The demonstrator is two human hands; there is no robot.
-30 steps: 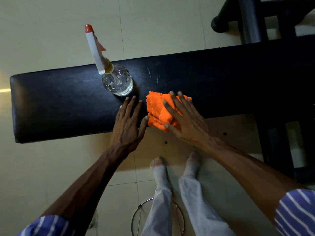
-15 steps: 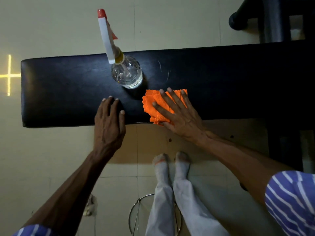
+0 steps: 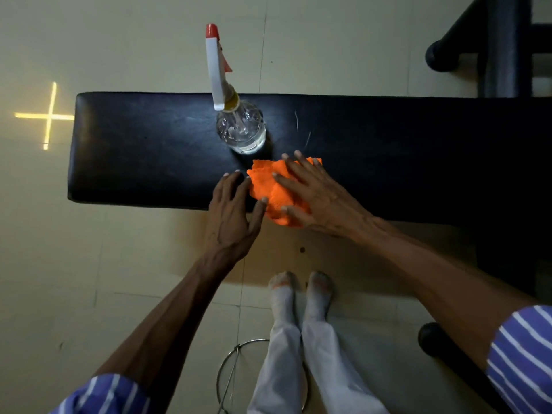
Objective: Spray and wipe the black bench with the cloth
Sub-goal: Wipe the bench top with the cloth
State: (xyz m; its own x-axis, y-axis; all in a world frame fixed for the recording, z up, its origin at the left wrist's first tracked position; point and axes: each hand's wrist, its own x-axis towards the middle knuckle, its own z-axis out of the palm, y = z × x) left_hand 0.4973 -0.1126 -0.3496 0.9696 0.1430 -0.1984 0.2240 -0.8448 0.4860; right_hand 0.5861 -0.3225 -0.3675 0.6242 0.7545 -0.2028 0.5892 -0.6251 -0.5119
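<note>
Wiping: judged as the step in hand, since the cloth lies under a palm on the counter and the bottle stands untouched.
Right hand: right hand lies flat with fingers spread over the cloth, pressing it down; it pinches nothing.
Left hand: left hand rests at the near edge of the counter, fingers loosely spread, thumb touching the cloth's left edge; it grips nothing.
Cloth place: near the front edge, a little right of the counter's visible middle, its lower corner hanging just past the edge, just in front of the bottle.
Bottle place: upright near the far edge, just behind the cloth, nozzle pointing away from the person.
Next move: likely a firm sweep of the cloth along the top, left toward the bare end or right into the dark part; it calls for steady downward pressure and a path clear of the bottle, which could tip if knocked.
Cloth: bright orange, soft and nubby like microfibre, bunched in folds with a scalloped edge.
Counter: long black padded slab, smooth leather-like skin, rounded corners, a few pale scratch marks right of the bottle.
Bottle body: clear, ribbed plastic, round, holding clear liquid; white trigger head, red tip, yellow collar.
Wetness: cannot tell whether the surface is already sprayed.
</note>
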